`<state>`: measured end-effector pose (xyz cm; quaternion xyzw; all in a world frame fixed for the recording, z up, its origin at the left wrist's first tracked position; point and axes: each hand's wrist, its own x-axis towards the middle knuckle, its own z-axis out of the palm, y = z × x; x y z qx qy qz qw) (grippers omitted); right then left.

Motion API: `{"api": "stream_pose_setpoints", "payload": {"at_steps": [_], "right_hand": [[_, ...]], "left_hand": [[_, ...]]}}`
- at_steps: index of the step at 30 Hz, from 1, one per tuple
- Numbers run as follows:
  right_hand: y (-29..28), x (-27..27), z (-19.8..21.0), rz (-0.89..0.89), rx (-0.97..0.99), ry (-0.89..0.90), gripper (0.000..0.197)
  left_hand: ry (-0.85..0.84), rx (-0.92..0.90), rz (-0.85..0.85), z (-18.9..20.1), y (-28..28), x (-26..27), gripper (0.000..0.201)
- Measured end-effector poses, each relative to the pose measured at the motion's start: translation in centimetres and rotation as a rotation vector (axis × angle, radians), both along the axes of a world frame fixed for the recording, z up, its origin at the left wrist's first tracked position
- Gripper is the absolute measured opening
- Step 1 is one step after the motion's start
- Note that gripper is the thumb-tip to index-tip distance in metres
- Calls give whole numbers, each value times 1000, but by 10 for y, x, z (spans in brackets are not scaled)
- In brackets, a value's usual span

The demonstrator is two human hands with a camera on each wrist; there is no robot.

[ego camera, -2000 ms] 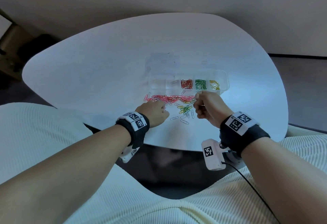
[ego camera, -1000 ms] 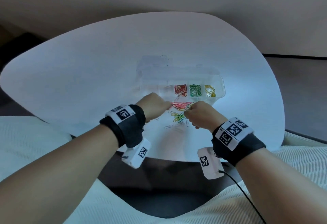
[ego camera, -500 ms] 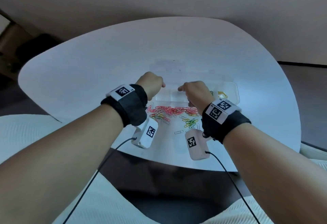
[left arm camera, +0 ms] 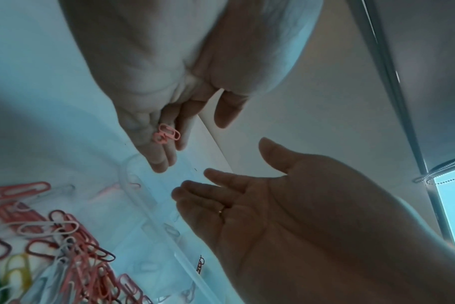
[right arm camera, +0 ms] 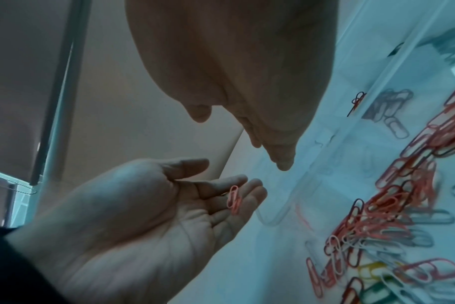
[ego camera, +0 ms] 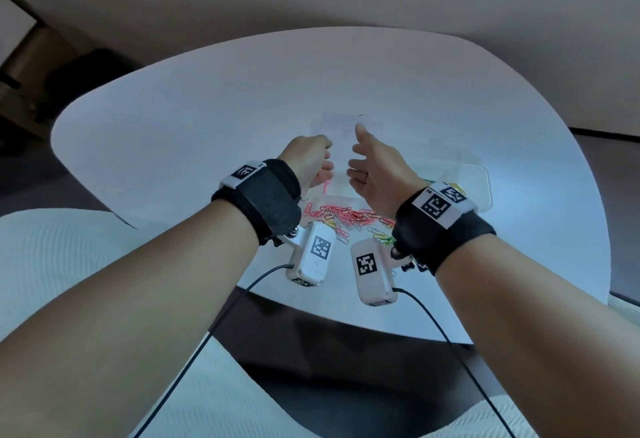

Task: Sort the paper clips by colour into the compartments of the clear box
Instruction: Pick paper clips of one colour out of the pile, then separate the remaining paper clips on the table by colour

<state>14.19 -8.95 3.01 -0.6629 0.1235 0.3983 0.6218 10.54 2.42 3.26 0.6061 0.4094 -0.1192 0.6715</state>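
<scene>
Both hands hover over the left end of the clear box (ego camera: 485, 192), palms facing each other. My left hand (ego camera: 322, 167) is relaxed, and a pink paper clip (ego camera: 326, 185) lies loose on its fingers (right arm camera: 237, 183), the thumb clear of it. The clip (left arm camera: 166, 134) also shows in the left wrist view. My right hand (ego camera: 367, 164) is spread and empty, a ring on one finger. The unsorted pile of clips (ego camera: 346, 216), mostly red and pink with white, yellow and green, lies on the table in front of the box. The arms hide the box's middle.
The white rounded table (ego camera: 207, 119) extends far beyond the box. Yellow clips (ego camera: 453, 186) show in the box's right end. Wrist cameras and cables hang under both wrists over the table's near edge. Dark furniture stands at far left.
Both hands have lifted from the clip pile and moved forward over the box's left end. The curled right hand has spread out, and the left has uncurled with a pink clip on its fingers.
</scene>
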Motion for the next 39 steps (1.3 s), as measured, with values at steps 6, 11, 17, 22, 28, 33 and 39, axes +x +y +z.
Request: {"api": "stream_pose_setpoints", "payload": {"at_steps": [6,11,17,22,28,33,39], "right_hand": [[-40,-8,7,-58,7,-118,57],[-89,-11,15,-112,-30,-209,27],[-130,-25,6,104,-344,-376,11],[-140,-40,-20,501,-648,-499,8],[-130,-41,-46,512,-788,-587,18],[-125,-51,-65,516,-841,-642,27],[-129,-49,-74,528,-856,-644,15]], "left_hand": [[-51,-71,-82,4,-4,-3,22],[-113,64,-160,9,-4,-14,26],[-148,518,-341,3,-8,-53,8],[50,710,-518,-25,-8,-82,8],[-90,759,-867,-31,-42,-82,7],[-247,819,-1038,-51,-75,-81,16],[-246,911,-1101,-76,-76,-84,30]]}}
